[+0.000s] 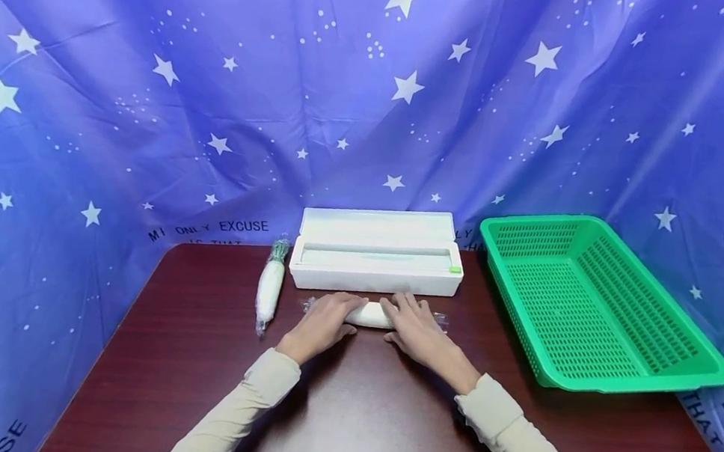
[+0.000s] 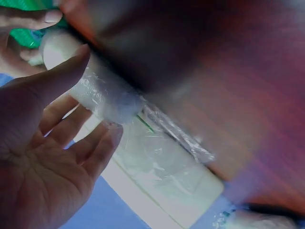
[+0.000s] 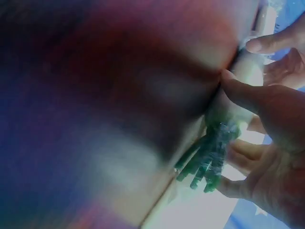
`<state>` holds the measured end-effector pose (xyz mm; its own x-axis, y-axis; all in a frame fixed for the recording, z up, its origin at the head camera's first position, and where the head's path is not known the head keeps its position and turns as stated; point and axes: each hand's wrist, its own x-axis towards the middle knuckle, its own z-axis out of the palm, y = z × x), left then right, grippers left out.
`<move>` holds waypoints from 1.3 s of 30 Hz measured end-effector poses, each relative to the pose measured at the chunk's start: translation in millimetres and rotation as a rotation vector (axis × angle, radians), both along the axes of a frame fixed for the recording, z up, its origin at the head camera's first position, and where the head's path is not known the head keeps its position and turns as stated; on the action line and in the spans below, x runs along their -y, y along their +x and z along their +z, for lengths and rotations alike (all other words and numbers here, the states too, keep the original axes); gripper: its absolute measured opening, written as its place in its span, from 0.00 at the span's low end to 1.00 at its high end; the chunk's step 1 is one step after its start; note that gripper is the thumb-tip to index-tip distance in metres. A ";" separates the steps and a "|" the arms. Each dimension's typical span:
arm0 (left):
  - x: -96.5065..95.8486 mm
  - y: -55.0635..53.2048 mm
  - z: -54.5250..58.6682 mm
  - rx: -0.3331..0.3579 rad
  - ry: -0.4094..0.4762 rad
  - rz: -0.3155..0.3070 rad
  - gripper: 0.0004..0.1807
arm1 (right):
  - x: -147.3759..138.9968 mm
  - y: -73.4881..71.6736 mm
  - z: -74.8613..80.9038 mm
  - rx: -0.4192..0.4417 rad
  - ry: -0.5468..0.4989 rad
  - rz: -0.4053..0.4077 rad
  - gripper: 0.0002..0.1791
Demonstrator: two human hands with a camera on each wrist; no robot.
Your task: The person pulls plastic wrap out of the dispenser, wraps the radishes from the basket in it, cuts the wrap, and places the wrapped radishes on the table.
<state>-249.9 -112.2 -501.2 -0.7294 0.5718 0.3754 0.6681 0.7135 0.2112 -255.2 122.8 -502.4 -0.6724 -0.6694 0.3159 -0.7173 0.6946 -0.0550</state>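
A white radish [image 1: 370, 314] wrapped in clear film lies crosswise on the table, just in front of an open white cling film box [image 1: 377, 282]. My left hand [image 1: 323, 321] holds its left end, thumb on the near side and fingers round the far side. A twisted tail of film [image 2: 178, 131] sticks out past that end. At the other end my right hand [image 1: 420, 331] holds the radish the same way, beside its cut green stems [image 3: 205, 157], which are also under film. Left of the box lies a second wrapped radish [image 1: 269, 286], its green stems pointing away.
A large green plastic basket [image 1: 648, 383] stands on the right side of the dark red-brown table [image 1: 181, 370]. The box's lid [image 1: 379, 224] leans back, and a small green piece [image 1: 455, 269] sits at its right end. A blue star-patterned curtain [image 1: 249, 91] hangs behind.
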 end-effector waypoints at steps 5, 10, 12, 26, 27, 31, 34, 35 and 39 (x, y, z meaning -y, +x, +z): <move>-6.0 -6.3 -0.2 0.059 -0.044 0.032 0.29 | -2.8 -2.9 -2.6 0.030 0.013 -0.019 0.28; -6.1 -7.4 -1.3 0.038 -0.050 0.027 0.27 | -6.0 -5.6 0.0 0.057 0.008 0.019 0.34; -5.7 -7.0 -2.3 0.021 -0.050 0.023 0.26 | -7.3 -4.8 0.8 0.066 -0.008 0.027 0.36; 3.7 -5.0 -1.4 0.125 -0.111 0.060 0.31 | -14.7 -3.0 -3.4 0.098 0.083 -0.150 0.24; 5.4 -4.8 -1.6 0.134 -0.117 0.063 0.33 | -16.1 -3.6 -3.6 0.104 0.079 -0.137 0.23; 11.2 -4.9 -4.9 0.114 -0.126 0.048 0.36 | -21.5 -5.0 -4.4 0.150 0.049 -0.055 0.21; 14.4 -5.9 -7.9 0.058 -0.127 0.039 0.29 | -24.4 -5.4 -2.6 0.201 0.007 0.005 0.20; 15.4 -6.3 -8.6 0.039 -0.132 0.040 0.25 | -25.1 -5.6 -1.3 0.222 -0.006 0.020 0.20; 18.9 -7.8 -10.3 -0.006 -0.160 0.063 0.21 | -24.8 -5.9 5.9 0.298 -0.029 0.025 0.16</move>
